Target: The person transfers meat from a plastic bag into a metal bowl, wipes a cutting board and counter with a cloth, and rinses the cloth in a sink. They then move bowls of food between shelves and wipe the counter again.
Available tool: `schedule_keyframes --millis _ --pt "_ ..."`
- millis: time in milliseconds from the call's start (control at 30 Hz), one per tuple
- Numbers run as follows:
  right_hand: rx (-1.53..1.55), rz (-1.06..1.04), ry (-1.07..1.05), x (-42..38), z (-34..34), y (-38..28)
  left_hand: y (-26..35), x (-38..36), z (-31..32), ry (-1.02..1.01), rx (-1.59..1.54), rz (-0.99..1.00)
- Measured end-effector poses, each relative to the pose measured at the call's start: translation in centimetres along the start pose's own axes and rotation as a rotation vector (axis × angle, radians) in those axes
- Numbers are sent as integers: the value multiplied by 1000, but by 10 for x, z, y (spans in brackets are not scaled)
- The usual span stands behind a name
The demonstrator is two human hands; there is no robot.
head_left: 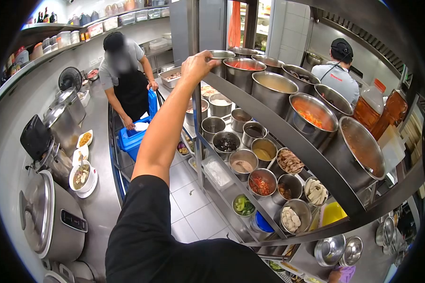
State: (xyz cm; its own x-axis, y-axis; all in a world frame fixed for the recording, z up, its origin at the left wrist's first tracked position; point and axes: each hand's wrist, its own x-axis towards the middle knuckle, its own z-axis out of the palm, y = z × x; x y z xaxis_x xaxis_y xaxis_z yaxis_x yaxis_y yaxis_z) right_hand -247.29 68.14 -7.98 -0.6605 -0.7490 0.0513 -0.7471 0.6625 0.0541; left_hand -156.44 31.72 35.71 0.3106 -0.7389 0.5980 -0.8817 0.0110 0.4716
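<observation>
My left arm, in a black sleeve, stretches up to the raised shelf. The fingers of my left hand (198,66) are curled at the near rim of a steel pot (221,55) at the shelf's far end. Beside that pot stands another steel pot (241,79) with red contents, then one with a pale brown liquid (275,85). At the bottom edge, a small part of my right hand (334,275) shows next to a purple cloth (347,273); its fingers are mostly hidden.
Below the shelf, several steel pots hold ingredients such as chopped red chillies (260,185). One co-worker (127,80) stands at a blue bin (132,141); another (337,70) faces away. Along the left counter (97,188) are a large cooker (56,217) and a soup bowl (81,176).
</observation>
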Motion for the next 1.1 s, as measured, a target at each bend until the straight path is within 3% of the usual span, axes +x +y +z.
schedule_keyframes --millis 100,200,333,433,600,667,800,867,933,1100 --pt "14 0 0 0 1 -2 -14 0 3 206 21 208" --pt "23 -3 5 1 -1 -1 -15 1 -5 261 1 307" --pt "44 -11 12 1 4 3 -20 3 -13 129 -78 286" --pt "63 -19 17 1 13 14 -8 3 -20 40 72 155" --pt "111 -48 24 3 26 24 -10 18 -31 126 294 326" --pt "125 -76 -27 5 27 28 7 9 -40 255 231 417" --pt "90 -51 -24 -4 19 19 55 -9 -57 319 -52 629" --pt "77 46 -79 -6 8 11 91 -35 -70 212 -269 525" --pt "-2 -45 -161 1 13 16 119 -58 -77 144 -521 536" --pt "37 -53 -32 0 9 7 162 -110 -111 11 -627 909"
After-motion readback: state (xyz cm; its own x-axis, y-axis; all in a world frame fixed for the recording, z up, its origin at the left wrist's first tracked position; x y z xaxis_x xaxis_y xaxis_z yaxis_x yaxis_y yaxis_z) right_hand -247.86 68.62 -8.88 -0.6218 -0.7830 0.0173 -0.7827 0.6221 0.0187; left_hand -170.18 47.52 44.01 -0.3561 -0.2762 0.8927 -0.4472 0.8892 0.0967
